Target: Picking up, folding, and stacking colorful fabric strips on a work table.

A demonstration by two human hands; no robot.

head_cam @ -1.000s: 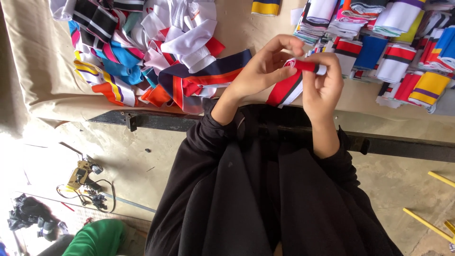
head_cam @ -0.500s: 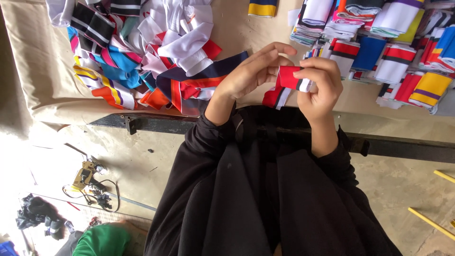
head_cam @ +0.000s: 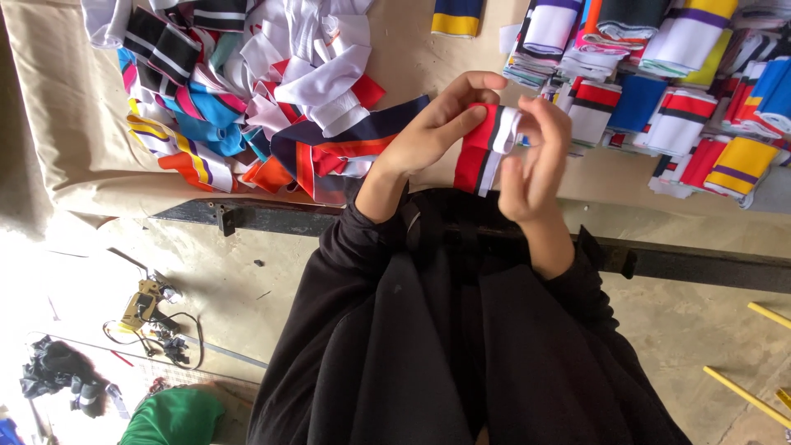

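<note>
Holding a red, black and white striped band (head_cam: 486, 152), both hands pinch it. Left hand (head_cam: 432, 128) and right hand (head_cam: 535, 161) grip it just beside the folded stacks (head_cam: 659, 99). A loose pile (head_cam: 247, 99) lies farther left.

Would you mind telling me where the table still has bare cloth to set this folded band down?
Bare beige table cloth lies left of the loose pile of striped knit bands, and in a strip between that pile and the folded stacks. Both heaps are crowded.
</note>
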